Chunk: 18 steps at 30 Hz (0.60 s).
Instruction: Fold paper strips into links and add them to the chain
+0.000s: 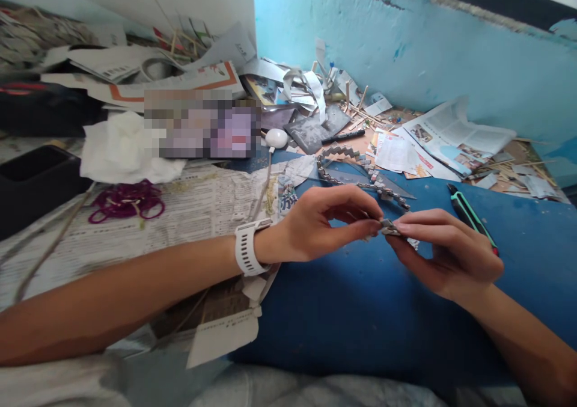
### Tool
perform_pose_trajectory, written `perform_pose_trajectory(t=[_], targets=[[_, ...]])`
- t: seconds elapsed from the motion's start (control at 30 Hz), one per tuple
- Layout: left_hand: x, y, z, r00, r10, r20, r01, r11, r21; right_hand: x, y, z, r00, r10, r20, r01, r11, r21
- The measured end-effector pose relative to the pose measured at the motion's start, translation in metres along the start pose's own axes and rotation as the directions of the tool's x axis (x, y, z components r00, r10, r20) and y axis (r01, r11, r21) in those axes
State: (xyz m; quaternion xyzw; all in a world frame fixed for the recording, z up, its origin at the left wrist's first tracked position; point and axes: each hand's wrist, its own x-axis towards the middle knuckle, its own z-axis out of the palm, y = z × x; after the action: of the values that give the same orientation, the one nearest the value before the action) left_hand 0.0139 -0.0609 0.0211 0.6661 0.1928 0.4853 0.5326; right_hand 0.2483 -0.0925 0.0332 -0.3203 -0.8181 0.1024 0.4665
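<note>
Small folded piece (pixel 390 228) was pinched between two bare hands, above the blue surface (pixel 342 329).
The left hand (pixel 311 226) had its fingers closed on the left end, and the right hand (pixel 464 257) had its fingers closed on the right end. A zigzag chain (pixel 339 153) lay looped on the far side of the hands; whether it joined the held piece could not be told. A green-and-black cutter (pixel 471 217) rested near the right hand, on its far side. Careful handling probably called for light fingertip pressure, one hand steadying while the other made small adjustments, with the folds aligned and uncrushed. A hard tug seemed likely to bend or loosen them.
</note>
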Motion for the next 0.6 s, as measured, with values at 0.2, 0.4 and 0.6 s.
perform_pose_trajectory(t=[0.2, 0.4, 0.6], targets=[[-0.0047, -0.0059, 0.0097, 0.999, -0.020, -0.047, 0.011, 0.982, -0.186, -0.0004, -0.0012, 0.0038, 0.995, -0.063, -0.077, 0.070, 0.993, 0.095], [-0.0049, -0.0038, 0.0071, 0.998, 0.020, -0.056, -0.023, 0.998, -0.062, 0.0012, -0.0010, 0.0059, 0.999, -0.022, -0.031, 0.027, 0.986, 0.165], [-0.0014, 0.0015, 0.0006, 0.994, 0.108, 0.009, -0.108, 0.978, 0.178, 0.0013, 0.0004, 0.0032, 0.999, 0.009, 0.039, -0.014, 0.991, 0.132]])
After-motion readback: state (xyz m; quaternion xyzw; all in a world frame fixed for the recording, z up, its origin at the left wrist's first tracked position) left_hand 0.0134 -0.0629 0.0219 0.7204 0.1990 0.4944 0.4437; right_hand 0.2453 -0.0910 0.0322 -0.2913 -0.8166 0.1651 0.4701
